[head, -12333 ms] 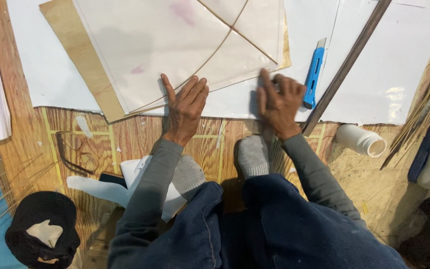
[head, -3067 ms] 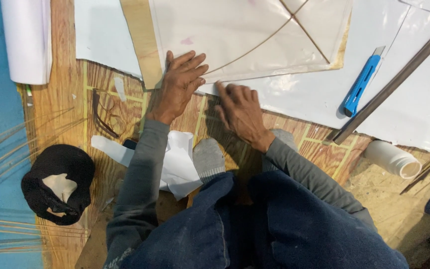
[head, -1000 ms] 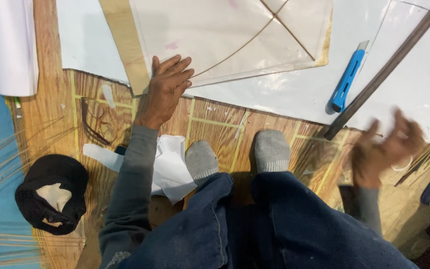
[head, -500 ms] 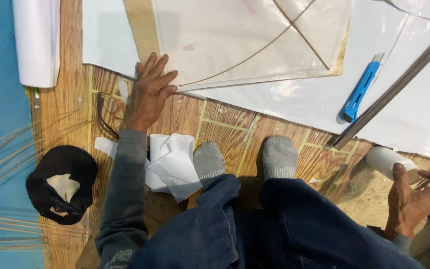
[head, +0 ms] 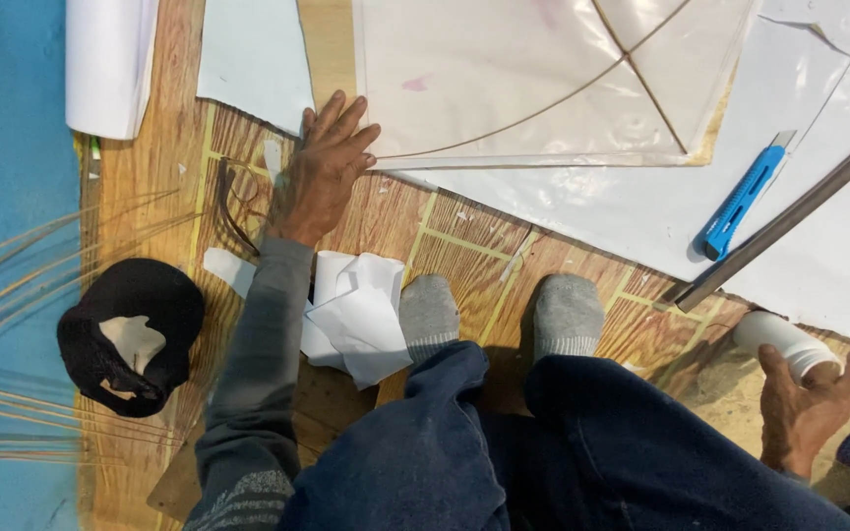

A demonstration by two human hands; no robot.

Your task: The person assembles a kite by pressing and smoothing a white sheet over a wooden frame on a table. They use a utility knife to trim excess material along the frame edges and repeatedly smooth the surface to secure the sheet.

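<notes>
The left hand (head: pixel 322 177) lay flat and open on the wood-patterned floor mat (head: pixel 464 236), fingers spread, with the fingertips touching the lower left edge of the translucent white paper kite with thin bamboo spars (head: pixel 533 79); its grip held nothing. The right hand (head: pixel 804 408) was low at the right edge of the view, fingers curled loosely beside the open end of a white cylindrical plastic container (head: pixel 784 344) lying on its side; the fingertips seemed to touch the container's rim, but whether the grip had actually closed on it could not be told. The kite lay spread over large white paper sheets (head: pixel 641 211) at the top of the view. On those sheets, to the right of the kite, rested a blue utility knife (head: pixel 740 202), and just beside it ran a long dark metal straightedge (head: pixel 789 221) set on a slant. Two grey-socked feet (head: pixel 499 315) were planted on the mat between the hands, with crumpled white paper scraps (head: pixel 356 315) touching the left foot. A black cap (head: pixel 130 334) sat near the left sleeve, close to thin bamboo sticks (head: pixel 22 285) fanned over the blue floor covering (head: pixel 2 147). A roll of white paper (head: pixel 110 64) lay at the upper left.
</notes>
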